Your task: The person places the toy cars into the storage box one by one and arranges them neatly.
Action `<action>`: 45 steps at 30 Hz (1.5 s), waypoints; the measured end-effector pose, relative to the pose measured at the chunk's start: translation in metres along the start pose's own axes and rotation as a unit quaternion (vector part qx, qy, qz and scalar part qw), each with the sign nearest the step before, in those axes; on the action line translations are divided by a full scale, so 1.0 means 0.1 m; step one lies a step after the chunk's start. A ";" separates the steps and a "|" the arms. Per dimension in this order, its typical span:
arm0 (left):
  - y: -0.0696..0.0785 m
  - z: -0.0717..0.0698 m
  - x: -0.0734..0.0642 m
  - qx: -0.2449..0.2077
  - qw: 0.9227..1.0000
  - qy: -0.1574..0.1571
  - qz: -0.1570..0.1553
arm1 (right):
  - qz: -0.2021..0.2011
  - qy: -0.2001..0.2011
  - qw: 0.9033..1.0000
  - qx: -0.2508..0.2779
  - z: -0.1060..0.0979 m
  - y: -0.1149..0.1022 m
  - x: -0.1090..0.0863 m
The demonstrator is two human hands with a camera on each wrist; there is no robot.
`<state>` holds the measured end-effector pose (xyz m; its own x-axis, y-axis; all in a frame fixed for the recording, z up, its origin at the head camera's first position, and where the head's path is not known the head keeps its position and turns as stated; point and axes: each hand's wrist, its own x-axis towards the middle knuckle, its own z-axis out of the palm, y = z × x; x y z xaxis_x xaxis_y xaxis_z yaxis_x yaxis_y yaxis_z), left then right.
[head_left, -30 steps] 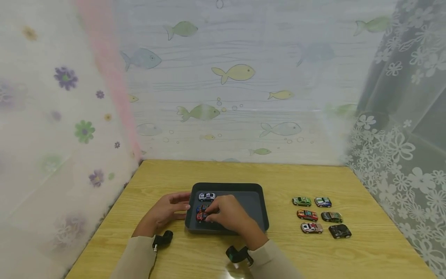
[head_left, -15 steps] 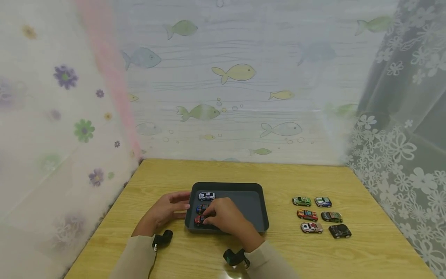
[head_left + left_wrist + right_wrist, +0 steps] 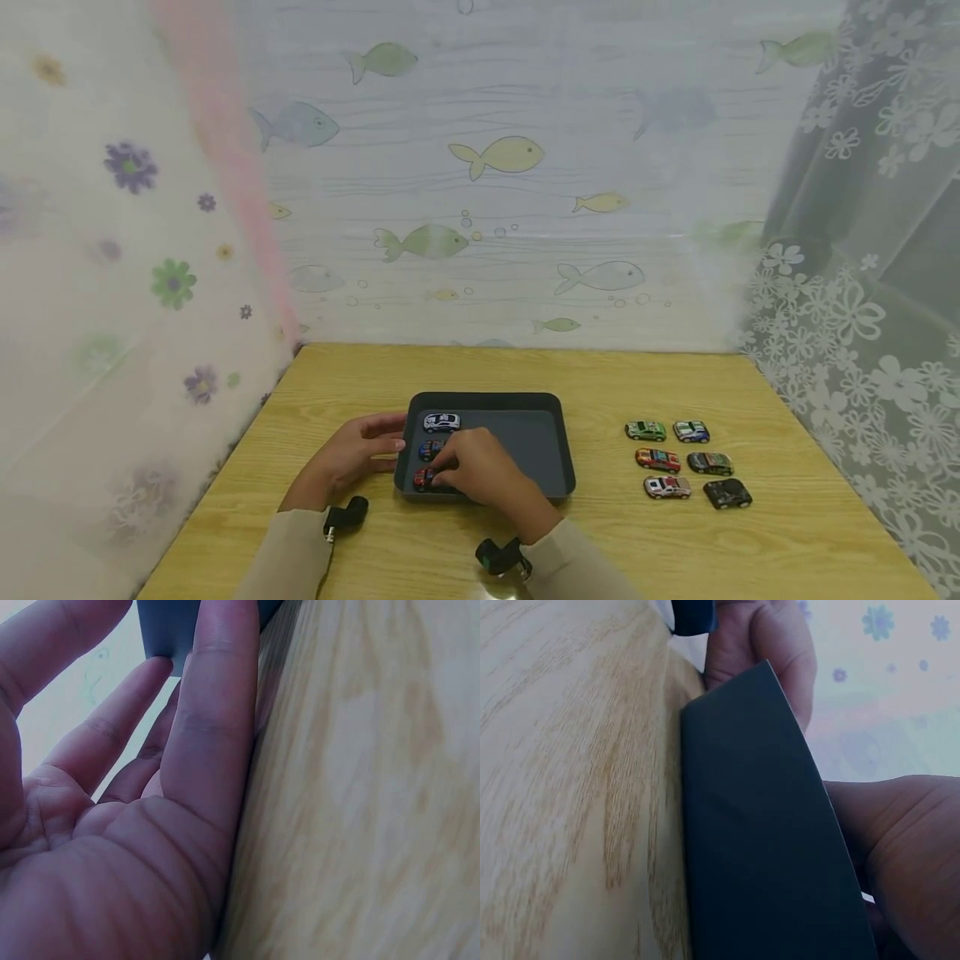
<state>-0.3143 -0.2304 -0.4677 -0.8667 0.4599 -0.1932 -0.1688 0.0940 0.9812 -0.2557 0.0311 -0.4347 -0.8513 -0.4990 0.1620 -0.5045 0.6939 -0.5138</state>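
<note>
A dark grey tray [image 3: 517, 446] lies on the wooden table. My left hand [image 3: 348, 454] rests against its left side with fingers loosely extended; in the left wrist view the fingers [image 3: 214, 712] touch the tray wall [image 3: 166, 634]. Inside the tray, my right hand [image 3: 483, 471] pinches a red toy car [image 3: 423, 478] at the front left corner. Behind that car sit a blue toy car [image 3: 431, 450], partly hidden by the fingers, and a white toy car [image 3: 442, 422]. In the right wrist view the tray wall [image 3: 757, 825] hides the right fingertips.
Right of the tray several toy cars stand in two columns on the table [image 3: 600, 542], among them a green car [image 3: 646, 431], a red-orange car [image 3: 657, 460] and a black car [image 3: 727, 493]. A fish-patterned curtain [image 3: 510, 250] hangs behind the table.
My right hand has moved the red toy car slightly left and toward the front, away from the blue one. The left hand stays at the tray's side.
</note>
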 end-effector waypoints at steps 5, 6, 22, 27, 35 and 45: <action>-0.01 -0.01 0.00 -0.001 1.000 -0.004 0.001 | 0.002 0.000 1.000 0.004 0.02 0.00 0.00; -0.01 -0.01 0.00 -0.001 1.000 -0.004 0.001 | 0.004 -0.001 1.000 0.006 0.02 0.00 0.00; 0.00 -0.02 -0.01 0.003 1.000 -0.009 0.007 | 0.001 0.005 1.000 0.022 -0.01 -0.04 0.00; -0.01 -0.02 0.01 0.000 1.000 -0.007 0.002 | -0.002 0.009 0.999 0.033 -0.07 -0.04 -0.01; -0.01 -0.01 0.02 0.001 1.000 0.002 0.000 | -0.032 0.030 0.998 0.037 -0.26 0.02 -0.05; -0.01 0.00 0.01 -0.003 1.000 0.013 0.003 | -0.031 0.048 0.998 0.024 -0.64 0.15 -0.21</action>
<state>-0.3152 -0.2304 -0.4688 -0.8793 0.4380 -0.1873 -0.1661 0.0866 0.9823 -0.2551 0.0854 -0.3921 -0.8299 -0.4861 0.2739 -0.5509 0.6364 -0.5399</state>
